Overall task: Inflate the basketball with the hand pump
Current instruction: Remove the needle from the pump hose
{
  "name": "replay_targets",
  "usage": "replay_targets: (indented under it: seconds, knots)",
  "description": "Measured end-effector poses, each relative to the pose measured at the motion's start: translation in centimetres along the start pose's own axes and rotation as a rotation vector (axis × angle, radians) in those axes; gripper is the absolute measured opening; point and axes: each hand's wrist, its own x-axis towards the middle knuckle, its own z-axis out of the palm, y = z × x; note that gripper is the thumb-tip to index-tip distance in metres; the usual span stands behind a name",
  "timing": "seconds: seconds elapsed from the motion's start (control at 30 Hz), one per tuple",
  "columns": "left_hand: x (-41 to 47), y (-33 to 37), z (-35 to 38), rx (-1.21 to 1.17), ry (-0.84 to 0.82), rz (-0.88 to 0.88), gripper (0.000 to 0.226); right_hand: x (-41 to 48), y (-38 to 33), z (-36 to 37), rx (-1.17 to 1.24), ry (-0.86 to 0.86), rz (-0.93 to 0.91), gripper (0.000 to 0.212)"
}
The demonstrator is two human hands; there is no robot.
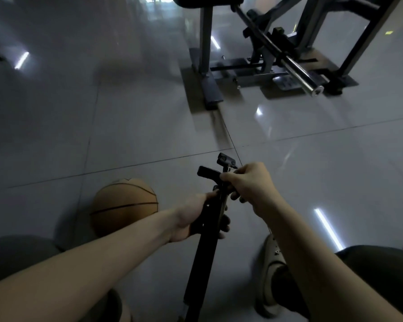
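Observation:
An orange basketball with black seams lies on the grey tiled floor, left of my hands and partly behind my left forearm. A long black hand pump is held in the air above the floor, its far end pointing away from me. My left hand grips the pump's barrel near that end. My right hand pinches the small black fittings at the pump's head. Neither hand touches the ball, and the pump is apart from it.
A metal weight machine with a chrome bar stands on the floor at the upper right. My right foot in a light clog rests on the tiles below my right arm. My knees show at both lower corners.

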Motion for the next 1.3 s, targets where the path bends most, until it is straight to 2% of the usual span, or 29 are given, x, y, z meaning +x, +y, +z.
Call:
replay_targets:
  seconds: [0.17,0.33,0.5,0.63,0.8,0.97,1.1,1.17,1.3]
  knots:
    - [0.2,-0.1,-0.5,0.059,0.059,0.046,0.048,0.1,0.0,0.1,0.010,0.009,0.003,0.021]
    - [0.1,-0.1,-0.4,0.051,0.075,0.130,0.063,0.0,0.3,0.2,0.081,-0.001,0.017,0.026]
    - [0.4,-0.3,0.2,0.105,0.140,0.183,0.041,-0.3,0.4,0.9,0.153,-0.036,0.058,0.033]
    - [0.2,-0.1,0.3,0.039,0.150,0.207,0.038,-0.6,0.5,1.3,0.179,-0.073,0.119,0.044]
    - [0.2,0.3,0.6,0.030,0.173,0.237,0.032,-0.8,0.7,1.8,0.138,-0.101,0.165,0.047]
    - [0.1,0.9,0.2,0.024,0.197,0.225,0.047,-0.9,0.3,1.3,0.330,-0.126,0.093,0.031]
    - [-0.3,1.1,0.3,0.081,0.239,0.235,0.046,-0.6,0.3,1.2,0.148,0.050,-0.045,0.025]
    - [-0.3,1.0,0.3,0.106,0.251,0.228,0.046,-0.4,0.0,1.1,0.088,0.055,-0.044,0.023]
    - [-0.3,0.9,0.2,0.126,0.230,0.171,0.046,-0.3,-0.4,0.3,0.159,0.006,-0.035,0.023]
